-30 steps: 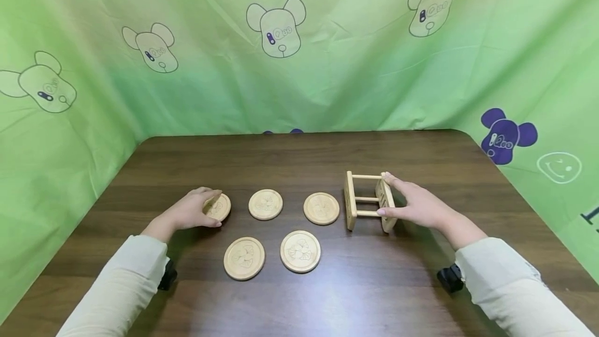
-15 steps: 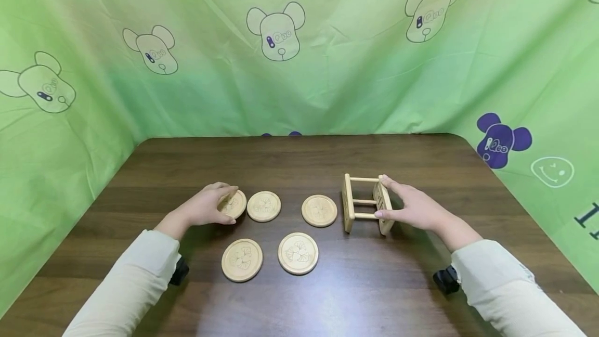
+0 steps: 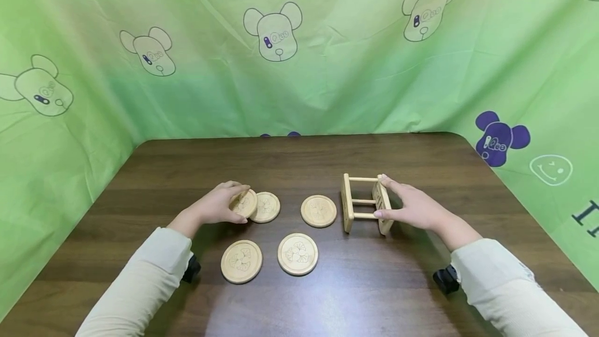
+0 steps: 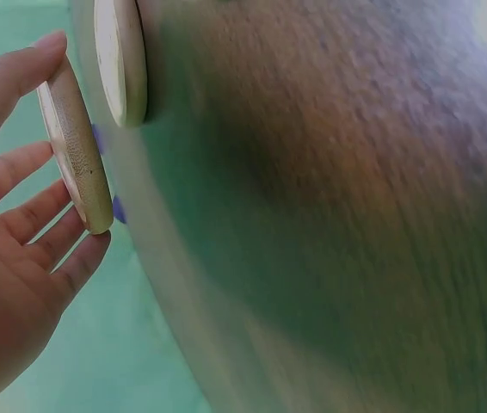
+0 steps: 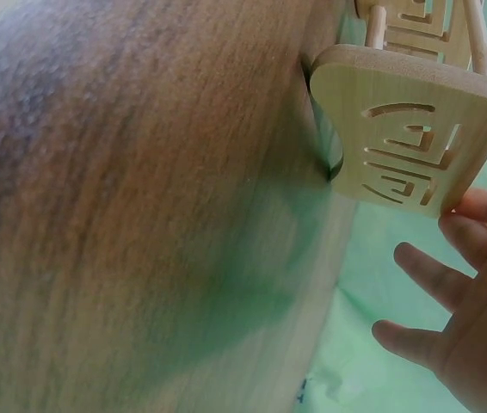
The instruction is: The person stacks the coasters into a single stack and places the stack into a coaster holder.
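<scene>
My left hand (image 3: 212, 207) pinches a round wooden coaster (image 3: 246, 203) by its edges, thumb on the near side and fingers on the far side. In the left wrist view this coaster (image 4: 82, 159) is raised off the tabletop, seen edge-on. It overlaps the left part of a second coaster (image 3: 269, 207) lying flat in the head view. Over on the right, my right hand (image 3: 417, 207) holds a small wooden coaster rack (image 3: 347, 204) by its right side panel. That panel (image 5: 407, 142) shows cut-out slots in the right wrist view, with fingertips at its edge and other fingers spread.
More carved coasters lie flat: one (image 3: 318, 211) left of the rack, and two nearer the front, a left one (image 3: 241, 261) and a right one (image 3: 298, 254). The dark wooden table (image 3: 374, 295) is backed by a green printed curtain (image 3: 327, 82).
My left hand has carried its coaster rightward, from beside the second coaster to overlapping it in view. The right hand stays on the rack; the head view has shifted slightly.
</scene>
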### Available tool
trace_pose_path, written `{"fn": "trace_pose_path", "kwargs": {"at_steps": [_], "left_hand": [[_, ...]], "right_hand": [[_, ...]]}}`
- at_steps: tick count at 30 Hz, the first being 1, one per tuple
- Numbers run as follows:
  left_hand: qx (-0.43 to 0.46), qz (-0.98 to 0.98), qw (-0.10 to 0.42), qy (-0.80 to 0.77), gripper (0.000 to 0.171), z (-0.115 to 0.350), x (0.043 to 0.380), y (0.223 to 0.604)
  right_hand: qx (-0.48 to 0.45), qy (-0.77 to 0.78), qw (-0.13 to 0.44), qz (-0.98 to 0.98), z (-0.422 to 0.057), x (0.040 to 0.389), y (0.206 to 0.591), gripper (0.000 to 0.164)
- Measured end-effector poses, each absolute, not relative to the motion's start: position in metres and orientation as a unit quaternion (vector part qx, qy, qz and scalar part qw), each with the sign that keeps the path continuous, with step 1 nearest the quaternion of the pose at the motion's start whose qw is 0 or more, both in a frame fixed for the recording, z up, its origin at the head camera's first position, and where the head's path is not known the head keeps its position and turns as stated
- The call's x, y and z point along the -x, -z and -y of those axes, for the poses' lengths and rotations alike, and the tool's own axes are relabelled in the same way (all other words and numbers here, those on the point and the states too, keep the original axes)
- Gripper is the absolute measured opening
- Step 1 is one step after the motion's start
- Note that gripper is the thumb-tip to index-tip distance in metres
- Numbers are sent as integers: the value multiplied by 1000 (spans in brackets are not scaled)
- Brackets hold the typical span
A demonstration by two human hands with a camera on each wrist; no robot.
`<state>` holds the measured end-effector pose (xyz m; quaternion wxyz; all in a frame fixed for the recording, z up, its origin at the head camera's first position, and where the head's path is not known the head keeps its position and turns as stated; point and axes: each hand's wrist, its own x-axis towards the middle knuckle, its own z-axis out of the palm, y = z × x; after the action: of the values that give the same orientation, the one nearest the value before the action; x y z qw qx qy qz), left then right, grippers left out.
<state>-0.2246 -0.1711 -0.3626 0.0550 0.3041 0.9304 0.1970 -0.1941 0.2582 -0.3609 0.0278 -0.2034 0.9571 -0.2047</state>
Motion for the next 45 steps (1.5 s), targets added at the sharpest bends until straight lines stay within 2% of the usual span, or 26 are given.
{"fn": "trace_pose_path", "kwargs": {"at_steps": [27, 45], "left_hand": [[-335, -923, 60, -178, 75, 142, 238, 372], [-325, -927, 90, -163, 75, 132, 241, 375]], "right_hand": [[208, 202, 23, -957, -258, 194, 360, 88], [205, 200, 26, -958, -257, 194, 361, 88]]}}
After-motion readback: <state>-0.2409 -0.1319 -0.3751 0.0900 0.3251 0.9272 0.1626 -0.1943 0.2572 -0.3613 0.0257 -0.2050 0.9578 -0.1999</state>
